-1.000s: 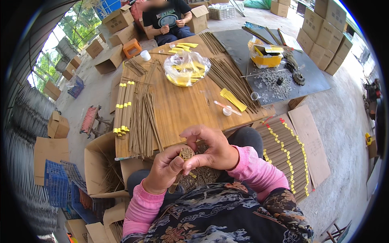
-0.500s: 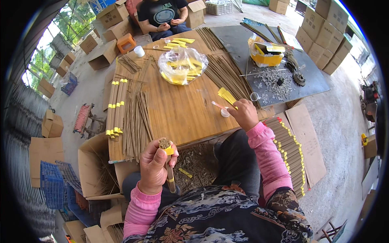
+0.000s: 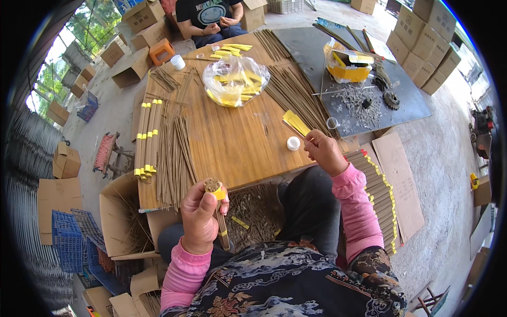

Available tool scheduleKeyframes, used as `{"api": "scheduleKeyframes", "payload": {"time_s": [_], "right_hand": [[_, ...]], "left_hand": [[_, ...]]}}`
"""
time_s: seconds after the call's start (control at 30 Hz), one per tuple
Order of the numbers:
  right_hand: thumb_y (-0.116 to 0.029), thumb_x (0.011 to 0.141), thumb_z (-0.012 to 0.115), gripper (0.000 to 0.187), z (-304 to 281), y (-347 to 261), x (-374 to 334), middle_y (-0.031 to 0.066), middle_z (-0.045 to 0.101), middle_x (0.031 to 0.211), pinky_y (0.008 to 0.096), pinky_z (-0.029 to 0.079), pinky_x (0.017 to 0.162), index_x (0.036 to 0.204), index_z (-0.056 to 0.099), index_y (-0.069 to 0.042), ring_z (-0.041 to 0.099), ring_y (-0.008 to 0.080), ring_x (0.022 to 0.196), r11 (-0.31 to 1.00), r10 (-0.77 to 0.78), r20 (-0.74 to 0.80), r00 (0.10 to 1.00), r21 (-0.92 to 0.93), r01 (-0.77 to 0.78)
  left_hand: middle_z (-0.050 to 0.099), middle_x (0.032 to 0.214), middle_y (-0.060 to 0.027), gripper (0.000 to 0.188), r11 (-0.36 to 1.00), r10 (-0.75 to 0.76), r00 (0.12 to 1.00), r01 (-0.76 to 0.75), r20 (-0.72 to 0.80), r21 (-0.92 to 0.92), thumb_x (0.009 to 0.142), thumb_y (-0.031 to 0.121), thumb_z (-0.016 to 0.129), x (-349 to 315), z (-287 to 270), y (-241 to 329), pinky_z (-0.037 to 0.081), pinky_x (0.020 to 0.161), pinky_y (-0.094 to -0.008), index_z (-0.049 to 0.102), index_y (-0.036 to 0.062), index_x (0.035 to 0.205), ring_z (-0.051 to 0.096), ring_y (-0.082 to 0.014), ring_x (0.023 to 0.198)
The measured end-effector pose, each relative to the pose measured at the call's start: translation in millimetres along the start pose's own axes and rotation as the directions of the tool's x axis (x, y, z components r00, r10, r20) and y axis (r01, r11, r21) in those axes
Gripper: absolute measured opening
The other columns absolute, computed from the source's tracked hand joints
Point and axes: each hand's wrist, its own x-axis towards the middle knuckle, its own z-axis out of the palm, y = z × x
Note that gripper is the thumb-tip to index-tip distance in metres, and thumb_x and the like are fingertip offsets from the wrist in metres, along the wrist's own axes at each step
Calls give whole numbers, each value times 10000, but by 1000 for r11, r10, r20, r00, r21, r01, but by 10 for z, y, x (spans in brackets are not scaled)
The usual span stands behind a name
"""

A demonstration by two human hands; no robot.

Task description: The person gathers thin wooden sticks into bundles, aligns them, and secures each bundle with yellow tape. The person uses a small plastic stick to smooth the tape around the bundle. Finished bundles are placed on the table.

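My left hand [image 3: 199, 219] is closed around a bundle of thin brown sticks [image 3: 221, 224], held upright over my lap. A yellow paper band [image 3: 218, 195] wraps its top end, and another runs round it lower down. Over the table's near right part, my right hand [image 3: 325, 151] has its fingertips pressed together; what they pinch, if anything, is hidden. Just beyond those fingertips lie fanned yellow paper strips [image 3: 297, 123]. A small white cup [image 3: 293, 143] stands to their left, close to the table's front edge.
Loose brown sticks [image 3: 177, 153] and yellow-banded bundles [image 3: 148, 138] lie on the wooden table's left. A clear bag of yellow strips [image 3: 236, 82] sits mid-table. More bundles [image 3: 377, 198] are stacked at my right. An open carton [image 3: 124, 222] stands at left. A person [image 3: 211, 24] sits across.
The pinkish stick that stuck out from my right fingertips over the white cup is no longer visible. My right hand has shifted slightly right; my left still holds the bundle.
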Motion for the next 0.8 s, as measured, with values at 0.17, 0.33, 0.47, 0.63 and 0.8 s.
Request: {"api": "scheduleKeyframes", "payload": {"time_s": [0.17,0.33,0.47,0.63,0.8], "right_hand": [[-92,746,565,75,-94,-9,-124,140,565,696,363,451,592,742,581,-19,566,302,664,784,-399,-103,911,-553,281],[-57,694,530,42,-2,151,-22,117,523,622,404,437,573,655,546,-58,543,311,632,690,-489,-106,866,-654,309],[-62,699,526,63,51,214,48,122,525,621,402,441,573,636,532,-54,544,312,625,658,-487,-58,871,-681,323],[-78,713,530,83,62,232,59,124,527,609,397,444,551,636,537,-49,546,310,598,657,-505,-66,861,-675,334],[-107,738,544,104,-54,-25,-89,137,556,626,394,452,557,673,567,-30,565,313,615,732,-413,-144,899,-640,234]], "left_hand": [[557,774,-79,362,1000,8,1000,-8,7,-21,809,277,624,-10,35,-36,399,534,-231,555,-21,1003,486,-124,608],[556,795,-65,366,1000,9,1000,-9,2,-20,804,276,630,-3,69,-42,400,540,-228,559,-26,999,491,-121,615],[543,870,-64,356,1000,19,1000,-19,24,-15,806,268,628,-5,36,-63,404,539,-231,561,-20,1004,493,-121,621],[511,959,-70,361,998,58,998,-57,32,-18,809,265,626,13,-20,-93,413,534,-240,554,-4,1038,497,-124,629],[509,973,-64,348,994,68,998,-68,-2,-84,811,266,621,38,-5,-71,415,532,-243,565,-2,1025,501,-130,625]]}}
